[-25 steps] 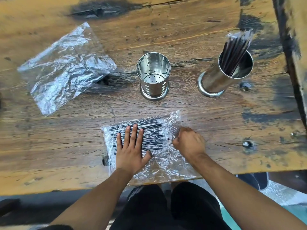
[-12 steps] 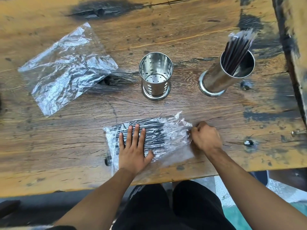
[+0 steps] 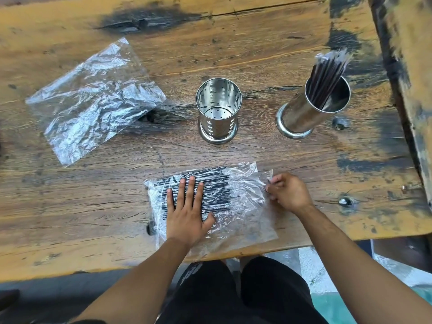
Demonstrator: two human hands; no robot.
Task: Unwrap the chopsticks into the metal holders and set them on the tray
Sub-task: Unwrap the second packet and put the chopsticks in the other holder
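A pack of black chopsticks (image 3: 217,183) lies in clear plastic wrap (image 3: 245,220) near the table's front edge. My left hand (image 3: 187,211) presses flat on the pack, fingers spread. My right hand (image 3: 288,191) pinches the wrap's right end. Behind the pack stands an empty perforated metal holder (image 3: 218,111). To its right a second metal holder (image 3: 313,108) holds several dark chopsticks (image 3: 327,73), upright and leaning. No tray is in view.
An empty, crumpled clear plastic bag (image 3: 93,99) lies at the left on the worn wooden table (image 3: 70,206). A raised wooden edge (image 3: 406,66) runs along the right side. My knees are below the front edge.
My right hand has moved rightward, stretching the wrap's open end away from the chopsticks. My left hand has stayed pressed on the pack.
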